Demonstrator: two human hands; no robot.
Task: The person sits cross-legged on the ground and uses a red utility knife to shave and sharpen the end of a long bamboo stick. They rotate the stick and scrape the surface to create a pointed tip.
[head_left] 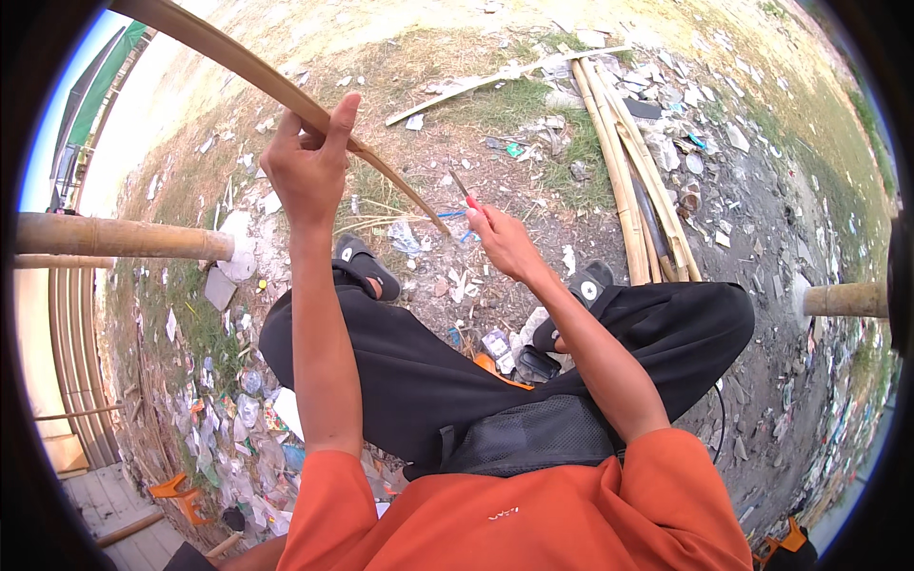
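My left hand (309,171) is raised in front of me, its fingers wrapped round a long split bamboo strip (224,59) and its thumb pointing up. The strip slants from the upper left down to the ground ahead of my feet, where its lower end appears to rest. To the right of that end, my right hand (506,240) is closed round the red handle of a knife (461,185). The narrow blade points up and away from me, apart from the strip. Most of the handle is hidden in my fist.
Several bamboo lengths (614,157) lie on the ground to the right, with a pale strip (509,76) beyond them. Bamboo posts stand at the left (124,236) and right (845,300). Plastic litter (249,411) and stone shards surround my sandals (367,266).
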